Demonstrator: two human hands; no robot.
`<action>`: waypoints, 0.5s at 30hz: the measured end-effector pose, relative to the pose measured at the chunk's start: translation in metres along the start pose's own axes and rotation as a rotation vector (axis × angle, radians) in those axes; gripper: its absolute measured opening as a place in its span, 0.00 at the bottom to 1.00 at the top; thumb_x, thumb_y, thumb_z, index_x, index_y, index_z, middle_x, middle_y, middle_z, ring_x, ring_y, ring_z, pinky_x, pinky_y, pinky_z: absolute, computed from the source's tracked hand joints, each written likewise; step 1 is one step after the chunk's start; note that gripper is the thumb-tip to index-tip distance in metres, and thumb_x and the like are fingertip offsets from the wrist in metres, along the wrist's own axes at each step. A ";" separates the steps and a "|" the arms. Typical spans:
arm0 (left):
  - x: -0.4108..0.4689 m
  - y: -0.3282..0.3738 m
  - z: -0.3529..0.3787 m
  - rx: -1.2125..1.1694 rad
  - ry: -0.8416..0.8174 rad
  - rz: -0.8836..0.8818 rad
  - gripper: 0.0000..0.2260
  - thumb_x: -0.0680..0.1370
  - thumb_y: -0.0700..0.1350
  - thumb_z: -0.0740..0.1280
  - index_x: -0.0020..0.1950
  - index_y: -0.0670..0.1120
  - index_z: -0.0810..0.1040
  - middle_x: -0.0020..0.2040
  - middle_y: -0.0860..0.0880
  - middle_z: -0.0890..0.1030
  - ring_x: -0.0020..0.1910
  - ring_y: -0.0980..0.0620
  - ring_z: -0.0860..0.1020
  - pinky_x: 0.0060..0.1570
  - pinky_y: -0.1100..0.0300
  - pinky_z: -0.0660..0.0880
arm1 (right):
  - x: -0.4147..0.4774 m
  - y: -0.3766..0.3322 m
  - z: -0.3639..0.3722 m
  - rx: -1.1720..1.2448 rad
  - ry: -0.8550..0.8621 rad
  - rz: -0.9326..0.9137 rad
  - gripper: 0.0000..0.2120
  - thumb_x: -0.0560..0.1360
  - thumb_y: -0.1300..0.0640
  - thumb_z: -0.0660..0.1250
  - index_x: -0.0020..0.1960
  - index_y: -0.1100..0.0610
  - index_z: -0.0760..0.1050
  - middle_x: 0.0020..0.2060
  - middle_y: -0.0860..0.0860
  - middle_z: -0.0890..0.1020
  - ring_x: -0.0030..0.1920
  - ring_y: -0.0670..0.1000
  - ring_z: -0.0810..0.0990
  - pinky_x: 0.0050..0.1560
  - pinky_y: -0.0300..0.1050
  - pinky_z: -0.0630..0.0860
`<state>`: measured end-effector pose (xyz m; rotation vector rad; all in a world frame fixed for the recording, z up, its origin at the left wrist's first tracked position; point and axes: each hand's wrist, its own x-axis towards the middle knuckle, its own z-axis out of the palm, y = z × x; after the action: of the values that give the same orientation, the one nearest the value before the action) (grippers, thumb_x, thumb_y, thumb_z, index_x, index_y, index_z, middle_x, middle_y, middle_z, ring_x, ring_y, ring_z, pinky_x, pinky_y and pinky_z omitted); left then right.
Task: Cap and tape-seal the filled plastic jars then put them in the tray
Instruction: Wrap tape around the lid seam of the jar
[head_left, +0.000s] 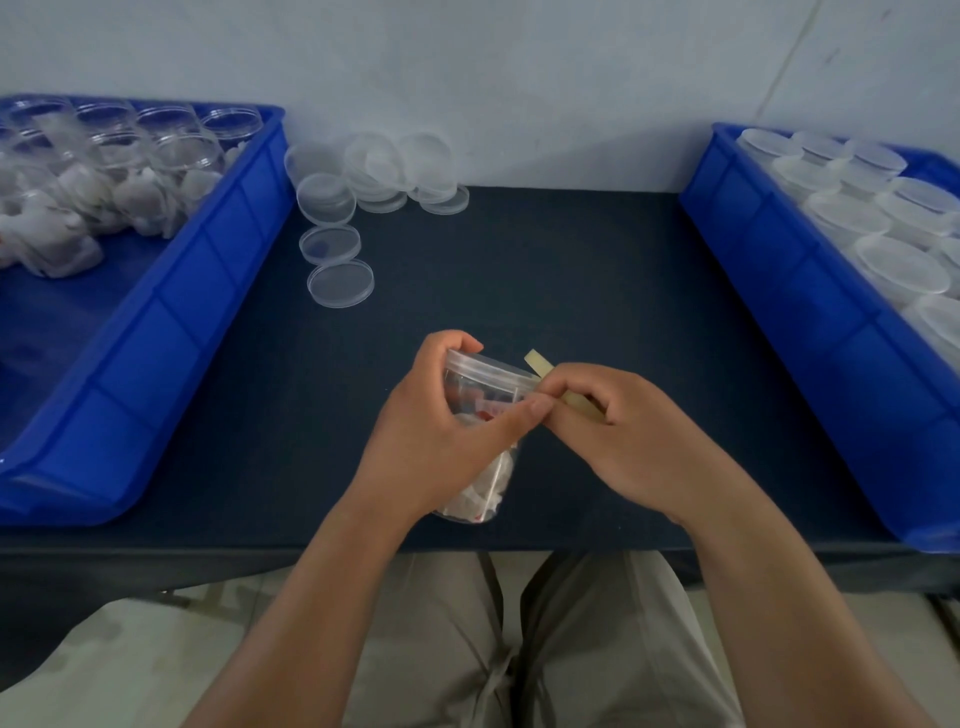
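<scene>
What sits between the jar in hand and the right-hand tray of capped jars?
Nothing visible. The dark table is bare between the jar, held by the left hand and right hand, and the right tray. Loose lids lie far left.

Both bare forearms reach forward, hands meeting. The left hand (436, 431) curls, gripping. The right hand (618, 431) pinches, fingertips together.

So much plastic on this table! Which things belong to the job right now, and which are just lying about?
In use:
- capped jar, gripped by the left hand
- tape strip, pinched by the right hand
- right tray, holding capped jars

Waiting:
- loose lids
- left tray of uncapped jars
</scene>
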<state>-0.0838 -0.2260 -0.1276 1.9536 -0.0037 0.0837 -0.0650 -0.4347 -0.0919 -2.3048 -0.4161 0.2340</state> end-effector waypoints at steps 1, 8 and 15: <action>0.000 -0.001 0.001 0.006 0.014 -0.003 0.32 0.66 0.77 0.74 0.63 0.67 0.69 0.54 0.63 0.84 0.49 0.61 0.85 0.45 0.57 0.82 | 0.000 0.000 0.000 -0.008 0.002 -0.001 0.10 0.83 0.38 0.63 0.49 0.41 0.80 0.41 0.41 0.81 0.40 0.42 0.79 0.38 0.40 0.71; 0.001 -0.003 -0.002 -0.024 0.013 -0.010 0.23 0.71 0.71 0.69 0.63 0.67 0.70 0.54 0.63 0.83 0.50 0.60 0.84 0.46 0.57 0.82 | 0.000 -0.001 0.002 -0.015 0.015 0.011 0.12 0.83 0.36 0.63 0.49 0.41 0.81 0.44 0.40 0.82 0.44 0.42 0.80 0.40 0.39 0.70; 0.002 0.001 -0.002 -0.033 0.021 -0.004 0.19 0.74 0.73 0.65 0.60 0.68 0.70 0.52 0.62 0.84 0.47 0.60 0.85 0.40 0.64 0.78 | -0.002 -0.001 0.002 -0.003 0.021 0.034 0.11 0.84 0.39 0.63 0.49 0.40 0.81 0.46 0.35 0.81 0.46 0.37 0.79 0.40 0.37 0.69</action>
<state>-0.0820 -0.2245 -0.1260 1.9191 0.0125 0.1014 -0.0680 -0.4328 -0.0925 -2.3170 -0.3669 0.2260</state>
